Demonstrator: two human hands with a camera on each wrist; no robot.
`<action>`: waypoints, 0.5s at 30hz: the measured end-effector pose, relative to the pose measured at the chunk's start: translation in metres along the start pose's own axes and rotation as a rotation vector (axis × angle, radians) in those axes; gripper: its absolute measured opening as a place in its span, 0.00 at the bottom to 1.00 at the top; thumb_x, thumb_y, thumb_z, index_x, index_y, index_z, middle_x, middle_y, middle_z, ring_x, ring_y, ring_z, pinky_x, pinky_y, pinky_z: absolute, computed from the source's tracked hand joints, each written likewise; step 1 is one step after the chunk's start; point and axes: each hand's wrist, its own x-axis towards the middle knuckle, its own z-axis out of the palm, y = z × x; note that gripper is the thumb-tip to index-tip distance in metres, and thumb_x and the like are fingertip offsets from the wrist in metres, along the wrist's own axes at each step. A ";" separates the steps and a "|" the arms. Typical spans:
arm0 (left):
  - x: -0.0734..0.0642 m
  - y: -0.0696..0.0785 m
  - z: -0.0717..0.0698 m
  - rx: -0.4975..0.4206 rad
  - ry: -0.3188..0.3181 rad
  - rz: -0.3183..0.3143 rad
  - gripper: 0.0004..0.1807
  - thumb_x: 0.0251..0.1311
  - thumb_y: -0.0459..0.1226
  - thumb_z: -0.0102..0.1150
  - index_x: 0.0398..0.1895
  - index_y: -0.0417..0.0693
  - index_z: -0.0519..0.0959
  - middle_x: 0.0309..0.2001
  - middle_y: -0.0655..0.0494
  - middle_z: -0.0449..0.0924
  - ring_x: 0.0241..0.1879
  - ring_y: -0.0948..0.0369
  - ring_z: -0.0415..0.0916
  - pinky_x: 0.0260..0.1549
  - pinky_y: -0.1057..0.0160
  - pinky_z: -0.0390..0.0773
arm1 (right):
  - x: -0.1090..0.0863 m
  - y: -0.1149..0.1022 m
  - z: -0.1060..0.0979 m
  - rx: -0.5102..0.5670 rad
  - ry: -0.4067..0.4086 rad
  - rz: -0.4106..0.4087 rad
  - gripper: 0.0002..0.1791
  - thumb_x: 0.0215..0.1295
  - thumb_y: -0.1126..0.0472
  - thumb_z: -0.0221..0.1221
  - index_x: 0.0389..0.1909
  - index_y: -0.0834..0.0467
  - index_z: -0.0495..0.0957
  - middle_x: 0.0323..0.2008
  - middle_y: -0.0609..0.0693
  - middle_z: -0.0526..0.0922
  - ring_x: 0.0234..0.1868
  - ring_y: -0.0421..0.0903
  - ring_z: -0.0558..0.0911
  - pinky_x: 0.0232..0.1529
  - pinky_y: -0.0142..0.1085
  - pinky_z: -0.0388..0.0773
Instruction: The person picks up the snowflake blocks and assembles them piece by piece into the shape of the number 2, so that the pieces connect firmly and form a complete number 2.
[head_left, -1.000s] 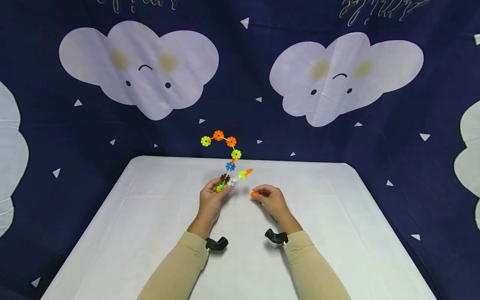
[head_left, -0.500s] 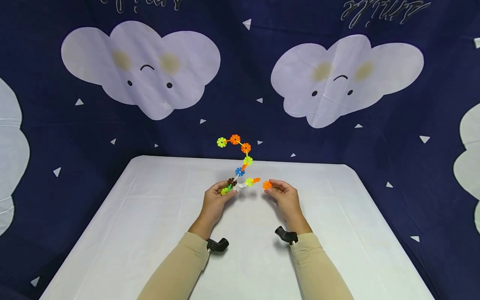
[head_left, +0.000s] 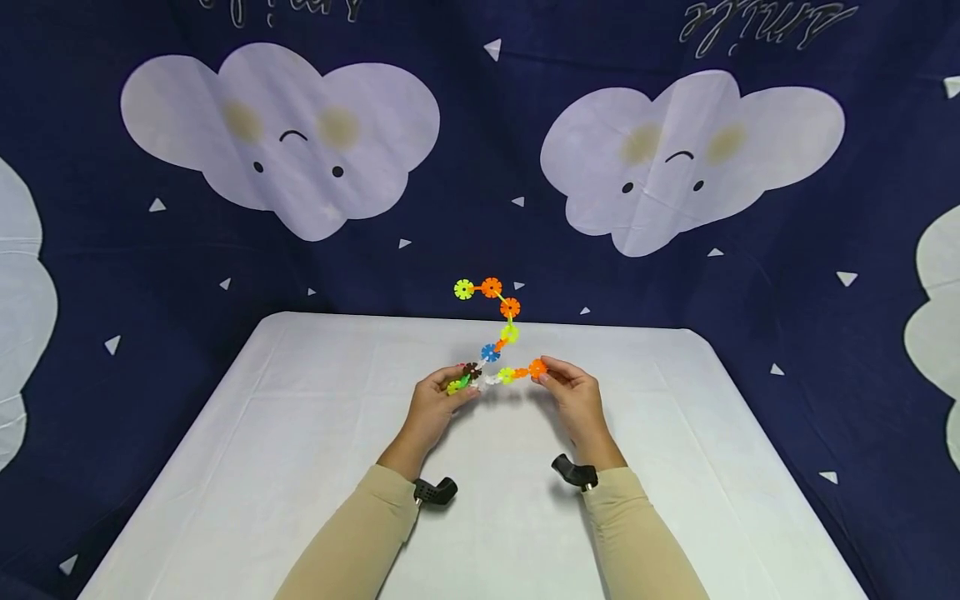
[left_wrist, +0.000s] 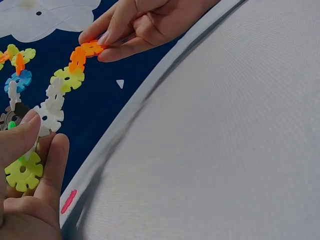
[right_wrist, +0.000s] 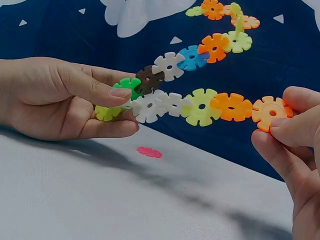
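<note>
My left hand (head_left: 433, 402) pinches a chain of interlocking plastic snowflake discs (head_left: 491, 352) near a brown, a green and white discs. One branch curves up and left through blue, orange and yellow-green discs. A shorter branch of white, yellow-green and orange discs reaches to the right. Between thumb and fingers, my right hand (head_left: 576, 398) holds an orange snowflake disc (right_wrist: 265, 116). Its edge meets the last orange disc (right_wrist: 231, 107) of the shorter branch. A yellow-green disc (left_wrist: 24, 171) shows at the left hand's fingers in the left wrist view.
Both hands are over a white-covered table (head_left: 300, 467). A pink snowflake disc (right_wrist: 149, 152) lies on it beyond the hands. Behind hangs a dark blue cloth (head_left: 480, 167) with cloud prints. Each wrist carries a black camera mount (head_left: 574, 472).
My right hand has lifted the orange disc and moved right; the disc now meets the end of the shorter branch. My left hand has shifted the chain right, its upper branch tipping right and lower.
</note>
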 end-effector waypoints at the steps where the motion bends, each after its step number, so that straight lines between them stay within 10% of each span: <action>1: 0.000 0.000 0.000 -0.004 -0.001 -0.001 0.25 0.57 0.22 0.75 0.58 0.30 0.81 0.64 0.40 0.78 0.61 0.52 0.78 0.53 0.64 0.83 | 0.000 0.000 0.000 -0.004 -0.003 -0.004 0.18 0.68 0.83 0.60 0.58 0.78 0.79 0.51 0.64 0.84 0.43 0.49 0.88 0.50 0.41 0.86; 15: -0.001 0.002 0.001 0.026 0.000 0.002 0.24 0.57 0.23 0.76 0.57 0.31 0.82 0.62 0.41 0.80 0.56 0.55 0.80 0.50 0.65 0.84 | -0.004 -0.003 -0.002 -0.090 -0.036 -0.029 0.16 0.68 0.80 0.63 0.56 0.76 0.81 0.51 0.66 0.85 0.41 0.47 0.87 0.48 0.37 0.86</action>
